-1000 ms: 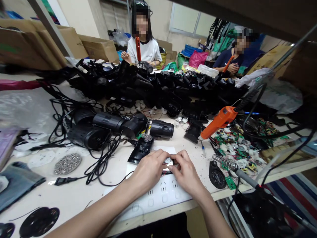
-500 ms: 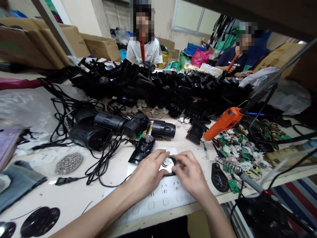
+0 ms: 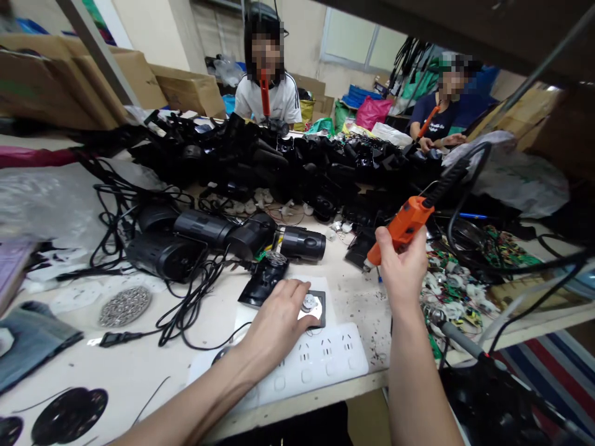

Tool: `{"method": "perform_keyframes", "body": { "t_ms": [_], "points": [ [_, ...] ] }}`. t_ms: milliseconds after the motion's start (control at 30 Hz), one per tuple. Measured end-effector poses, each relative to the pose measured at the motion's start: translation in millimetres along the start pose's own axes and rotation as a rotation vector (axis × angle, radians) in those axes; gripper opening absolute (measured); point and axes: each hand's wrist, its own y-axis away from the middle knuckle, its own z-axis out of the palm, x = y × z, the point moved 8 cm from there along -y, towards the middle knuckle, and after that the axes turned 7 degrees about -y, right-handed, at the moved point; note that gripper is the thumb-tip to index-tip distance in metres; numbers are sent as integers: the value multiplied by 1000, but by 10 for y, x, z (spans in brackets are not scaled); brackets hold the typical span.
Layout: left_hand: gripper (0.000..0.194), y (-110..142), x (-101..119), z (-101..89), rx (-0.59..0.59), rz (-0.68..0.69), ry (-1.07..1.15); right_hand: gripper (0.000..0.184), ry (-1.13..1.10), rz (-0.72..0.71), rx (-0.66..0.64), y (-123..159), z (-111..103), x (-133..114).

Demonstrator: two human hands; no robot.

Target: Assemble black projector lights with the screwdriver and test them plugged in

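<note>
My right hand (image 3: pixel 403 269) is wrapped around an orange electric screwdriver (image 3: pixel 407 218), which tilts with its tip down to the left. My left hand (image 3: pixel 281 310) rests over a small square part (image 3: pixel 320 298) with a black frame, a white plate and a round metal piece in its middle. Thumb and fingers grip its left side, hiding that edge. A white power strip (image 3: pixel 325 362) lies just in front of the part. Beside the left fingertips is a black plastic housing (image 3: pixel 263 285) with a round perforated disc on it.
Black cylindrical housings (image 3: pixel 204 228) and coiled black cords (image 3: pixel 190 303) lie to the left, near a dish of screws (image 3: pixel 125 305). A pile of black parts (image 3: pixel 297 155) spans the back. Circuit boards and wires (image 3: pixel 460 285) are heaped right, near a soldering iron (image 3: pixel 460 337). Two people sit opposite.
My right hand has left the square part and taken hold of the orange electric screwdriver, which has shifted left. My left hand stays on the part.
</note>
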Motion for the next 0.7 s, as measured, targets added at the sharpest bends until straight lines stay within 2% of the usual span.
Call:
{"method": "perform_keyframes", "body": {
  "t_ms": [100, 200, 233, 333, 400, 467, 600, 700],
  "points": [
    [36, 16, 23, 10, -27, 12, 14, 56, -219, -10, -70, 216, 48, -263],
    [43, 38, -5, -11, -52, -31, 119, 39, -549, 92, -258, 454, 195, -385],
    [45, 43, -20, -10, -57, -53, 151, 41, -639, 142, -320, 523, 254, -389],
    [46, 50, -49, 16, -32, -92, 179, 62, -813, 306, -434, 673, 419, -328],
    [50, 47, -44, 59, -5, -79, 176, 67, -844, 370, -445, 720, 494, -300],
    [50, 45, -49, 103, 18, -69, 180, 68, -837, 373, -408, 730, 523, -321],
    [39, 56, -80, 124, 43, -80, 207, 79, -862, 363, -307, 735, 523, -409],
    [33, 62, -70, 81, 62, -78, 242, 85, -880, 398, -301, 758, 551, -430]
  ]
}}
